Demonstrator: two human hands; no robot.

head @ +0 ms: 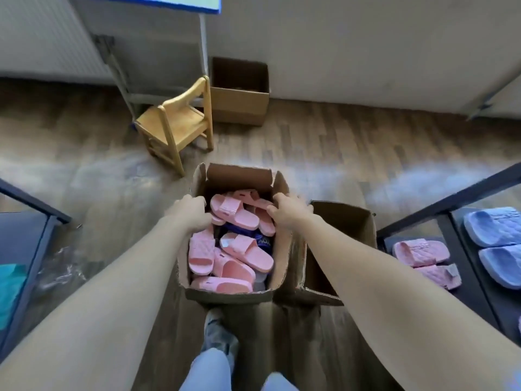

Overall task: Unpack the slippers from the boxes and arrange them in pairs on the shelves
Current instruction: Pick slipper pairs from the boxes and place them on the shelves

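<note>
An open cardboard box (pixel 236 176) stands on the floor in front of me, filled with several pink slippers (pixel 234 211) and something dark blue between them. My left hand (pixel 190 211) grips the box's left wall, fingers curled over the rim. My right hand (pixel 287 210) grips the right wall the same way. A pink pair (pixel 420 252) lies on the black shelf (pixel 462 277) at the right, and a blue pair (pixel 493 227) lies beside it.
A second open cardboard box (pixel 352 221) stands right of the first, touching it. A third box (pixel 239 103) stands by the far wall next to a small wooden chair (pixel 177 122). Another dark shelf frame (pixel 33 204) is at the left. My legs show below.
</note>
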